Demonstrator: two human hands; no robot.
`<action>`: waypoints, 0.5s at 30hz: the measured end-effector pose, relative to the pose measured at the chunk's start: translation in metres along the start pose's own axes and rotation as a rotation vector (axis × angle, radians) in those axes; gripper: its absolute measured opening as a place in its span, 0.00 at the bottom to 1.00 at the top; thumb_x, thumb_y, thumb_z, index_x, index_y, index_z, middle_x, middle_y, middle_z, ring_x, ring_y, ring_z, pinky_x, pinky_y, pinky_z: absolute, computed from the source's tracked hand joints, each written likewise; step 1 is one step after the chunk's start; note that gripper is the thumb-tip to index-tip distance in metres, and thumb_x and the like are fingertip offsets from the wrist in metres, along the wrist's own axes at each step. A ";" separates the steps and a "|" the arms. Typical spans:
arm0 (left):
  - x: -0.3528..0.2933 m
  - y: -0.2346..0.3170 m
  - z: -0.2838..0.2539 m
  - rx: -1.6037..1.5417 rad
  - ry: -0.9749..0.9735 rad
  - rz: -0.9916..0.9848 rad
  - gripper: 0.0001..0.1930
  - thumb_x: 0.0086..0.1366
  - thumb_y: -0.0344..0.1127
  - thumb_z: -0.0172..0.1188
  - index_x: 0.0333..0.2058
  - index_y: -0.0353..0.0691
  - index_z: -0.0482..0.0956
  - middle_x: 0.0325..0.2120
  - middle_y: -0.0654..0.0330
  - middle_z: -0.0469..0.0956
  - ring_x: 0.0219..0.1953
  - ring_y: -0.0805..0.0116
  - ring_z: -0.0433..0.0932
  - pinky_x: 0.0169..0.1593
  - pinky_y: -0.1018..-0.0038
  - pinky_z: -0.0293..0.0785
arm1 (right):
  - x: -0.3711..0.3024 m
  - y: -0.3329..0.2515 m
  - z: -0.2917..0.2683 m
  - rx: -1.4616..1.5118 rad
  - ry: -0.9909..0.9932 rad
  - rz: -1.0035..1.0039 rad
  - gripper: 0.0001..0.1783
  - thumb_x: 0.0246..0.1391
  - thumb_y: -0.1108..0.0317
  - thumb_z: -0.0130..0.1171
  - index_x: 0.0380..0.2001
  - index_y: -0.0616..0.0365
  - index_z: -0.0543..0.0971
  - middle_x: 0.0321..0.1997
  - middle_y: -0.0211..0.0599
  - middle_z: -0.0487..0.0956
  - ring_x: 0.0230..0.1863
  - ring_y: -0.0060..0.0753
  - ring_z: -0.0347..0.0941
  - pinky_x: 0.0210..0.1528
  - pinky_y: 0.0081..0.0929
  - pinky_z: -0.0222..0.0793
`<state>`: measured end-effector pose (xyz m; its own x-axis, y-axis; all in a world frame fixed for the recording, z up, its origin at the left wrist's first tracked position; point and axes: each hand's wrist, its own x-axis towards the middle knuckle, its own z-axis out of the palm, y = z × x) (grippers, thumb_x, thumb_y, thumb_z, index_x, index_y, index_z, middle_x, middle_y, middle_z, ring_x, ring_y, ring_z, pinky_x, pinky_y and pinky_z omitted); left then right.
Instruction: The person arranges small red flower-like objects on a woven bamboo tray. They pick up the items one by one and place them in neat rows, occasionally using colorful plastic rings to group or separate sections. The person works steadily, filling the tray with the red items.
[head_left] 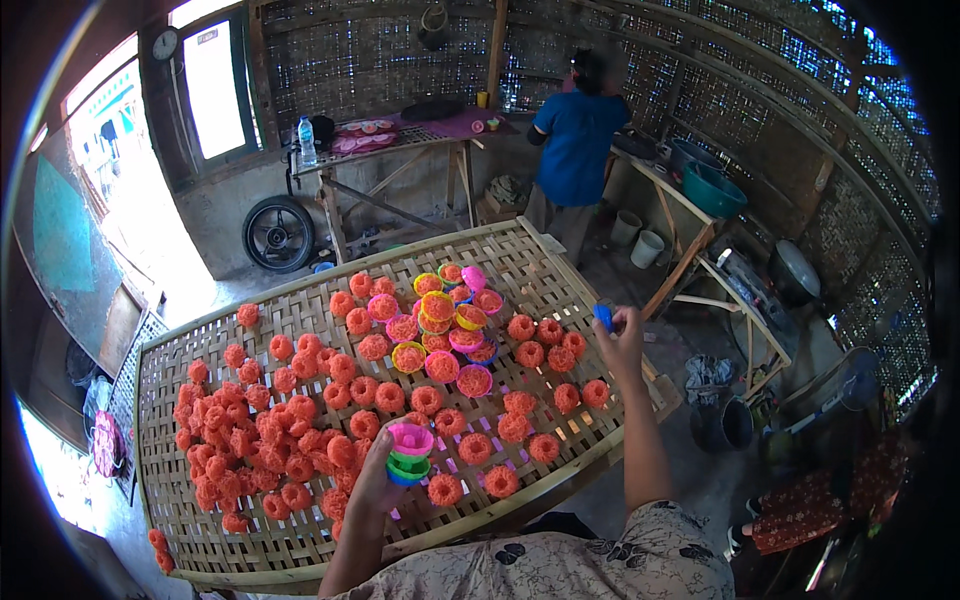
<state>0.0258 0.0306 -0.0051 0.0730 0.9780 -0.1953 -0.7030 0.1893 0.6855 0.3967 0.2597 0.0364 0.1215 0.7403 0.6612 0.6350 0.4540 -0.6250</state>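
One broad table (560,285) of woven bamboo strips is spread across the middle of the frame. Toward the upper left, a narrower rear table (390,154) is set along the woven wall. At the upper centre, a co-worker (572,148) in a blue top is seen from behind. Below the rear table's left end, a black wheel (278,235) is leaned against the wall. On the left half of the bamboo table, orange-red shredded rings (260,430) are heaped closely, while others are spaced out across its centre and right. At the upper right, a teal basin (714,190) is held up on a stand. Near the table's centre, coloured cups (466,349) packed with orange shreds are clustered, some stacked on others, with an upturned pink cup (473,279) at the cluster's top right.

At the lower centre, the left hand (372,485) is curled partly closed around a stack of cups (409,452), in which pink, green and blue are shown; it is held above the table's near side. Right of centre, the right hand (622,335) is raised by the table's right edge, its fingers pinched closed on a small blue cup (603,315).
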 end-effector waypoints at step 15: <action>0.021 -0.021 0.034 0.227 -0.113 -0.061 0.22 0.68 0.42 0.55 0.57 0.41 0.64 0.49 0.56 0.72 0.49 0.62 0.76 0.49 0.64 0.79 | -0.037 -0.055 -0.013 0.281 -0.215 0.213 0.11 0.63 0.62 0.53 0.39 0.59 0.70 0.37 0.34 0.73 0.36 0.22 0.70 0.39 0.26 0.69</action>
<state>0.0657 0.0506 0.0000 0.1977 0.9653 -0.1706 -0.5189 0.2507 0.8172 0.3670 0.2004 0.0516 0.0465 0.9056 0.4216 0.3762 0.3751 -0.8472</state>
